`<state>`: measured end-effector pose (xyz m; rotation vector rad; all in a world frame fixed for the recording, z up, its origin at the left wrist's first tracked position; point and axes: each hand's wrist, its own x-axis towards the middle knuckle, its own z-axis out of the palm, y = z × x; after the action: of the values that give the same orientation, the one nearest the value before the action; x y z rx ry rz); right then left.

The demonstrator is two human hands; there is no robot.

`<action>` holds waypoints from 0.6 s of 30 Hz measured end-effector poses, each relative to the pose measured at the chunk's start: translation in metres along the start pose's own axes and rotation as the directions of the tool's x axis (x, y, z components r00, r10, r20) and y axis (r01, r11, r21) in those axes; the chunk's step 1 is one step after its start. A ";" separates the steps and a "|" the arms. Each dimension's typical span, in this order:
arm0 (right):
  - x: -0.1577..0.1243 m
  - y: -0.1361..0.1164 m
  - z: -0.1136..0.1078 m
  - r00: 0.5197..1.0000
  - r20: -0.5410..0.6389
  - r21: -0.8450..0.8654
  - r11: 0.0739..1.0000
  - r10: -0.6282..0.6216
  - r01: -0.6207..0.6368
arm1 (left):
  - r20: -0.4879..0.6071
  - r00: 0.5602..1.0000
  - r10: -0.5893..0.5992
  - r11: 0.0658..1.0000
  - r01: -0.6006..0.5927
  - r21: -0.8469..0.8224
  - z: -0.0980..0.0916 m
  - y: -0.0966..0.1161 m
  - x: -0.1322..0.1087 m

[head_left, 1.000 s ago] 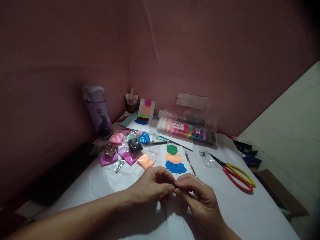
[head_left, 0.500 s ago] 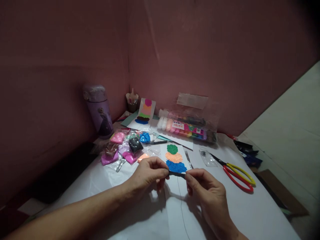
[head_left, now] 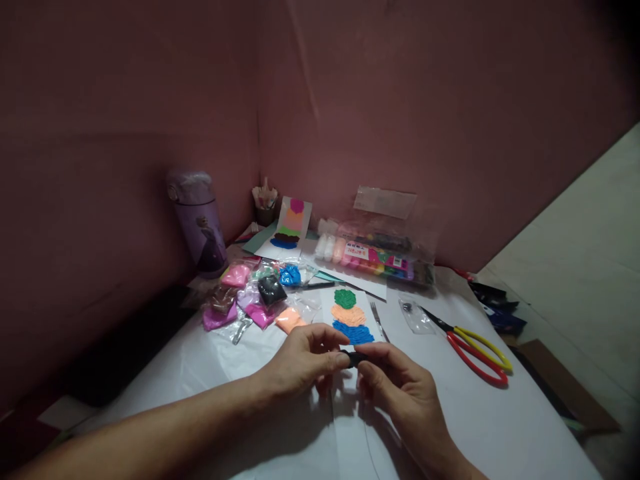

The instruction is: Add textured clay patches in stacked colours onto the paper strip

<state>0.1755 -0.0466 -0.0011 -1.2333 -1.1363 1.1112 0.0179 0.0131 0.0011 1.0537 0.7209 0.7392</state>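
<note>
Between my two hands is a small piece of black clay (head_left: 355, 359), each end pinched by fingers and thumb. My left hand (head_left: 315, 357) grips its left end, and my right hand (head_left: 400, 380) its right end, with the fingertips close together. Just beyond them lies a white paper strip (head_left: 327, 300) bearing textured clay patches: a green one (head_left: 345, 298), a peach one (head_left: 349, 315) and a blue one (head_left: 353, 332). The hands hover over the strip's near part, where a thin drawn line runs downward. A fork (head_left: 379, 321) rests right of the patches.
Bagged clays, including a black packet (head_left: 271, 291), lie to the left near a purple bottle (head_left: 200, 227). Behind stand a clay pack (head_left: 370, 257) and a card with coloured patches (head_left: 290, 227). Scissors (head_left: 477, 353) and a small clear bag (head_left: 416, 317) lie right.
My hands have come closer together and slightly nearer to me. The black clay between them, stretched into a strip before, now looks shorter and bunched.
</note>
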 end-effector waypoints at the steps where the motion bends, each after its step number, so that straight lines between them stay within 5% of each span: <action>1: 0.000 0.001 -0.001 1.000 0.026 -0.010 1.000 -0.017 0.017 | 0.017 1.000 -0.009 1.000 0.009 0.009 0.000 -0.001 0.000; 10: -0.001 0.008 -0.008 0.909 0.229 -0.331 0.850 -0.348 0.409 | 0.145 0.984 -0.101 0.993 0.108 -0.043 -0.001 -0.003 -0.001; 18: -0.002 0.008 -0.008 0.896 0.242 -0.305 0.847 -0.373 0.436 | 0.158 0.984 -0.078 0.997 0.081 -0.013 -0.003 -0.002 -0.001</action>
<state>0.1827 -0.0492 -0.0092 -1.0991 -1.6999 0.7158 0.0152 0.0130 -0.0020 1.0468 0.6150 0.5861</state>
